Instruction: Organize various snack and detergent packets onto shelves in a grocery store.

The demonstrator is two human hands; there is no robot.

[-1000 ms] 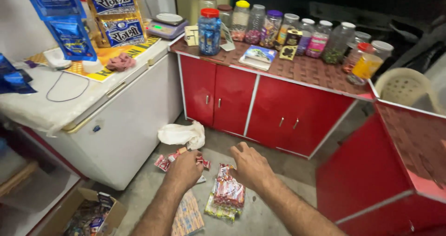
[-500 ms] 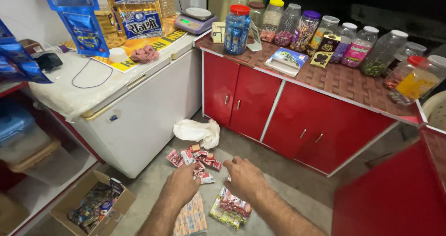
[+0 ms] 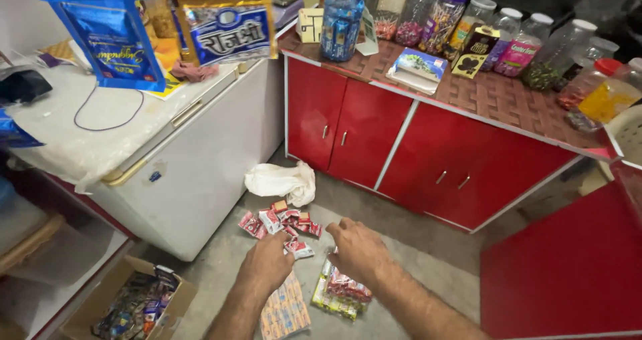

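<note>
While both hands reach down over a shop floor, the left hand [image 3: 267, 265] closes its fingers on the near edge of a scatter of small red sachets [image 3: 281, 223] — whether one is truly pinched cannot be told, since the fingertips are hidden beneath the knuckles. The right hand [image 3: 358, 250] hovers just beside it, fingers curled loosely inward and apparently empty, above a clear packet of sweets [image 3: 340, 292]. An orange-printed sheet of packets [image 3: 286, 312] lies under the left wrist, and a crumpled white cloth [image 3: 281, 181] sits beyond the pile, near the red cabinet [image 3: 401, 146] and white chest freezer [image 3: 200, 159]. Judging by the pose, the step in hand is gathering the loose sachets — the next move seems to call for a firm pinch on one thin, slippery wrapper.
</note>
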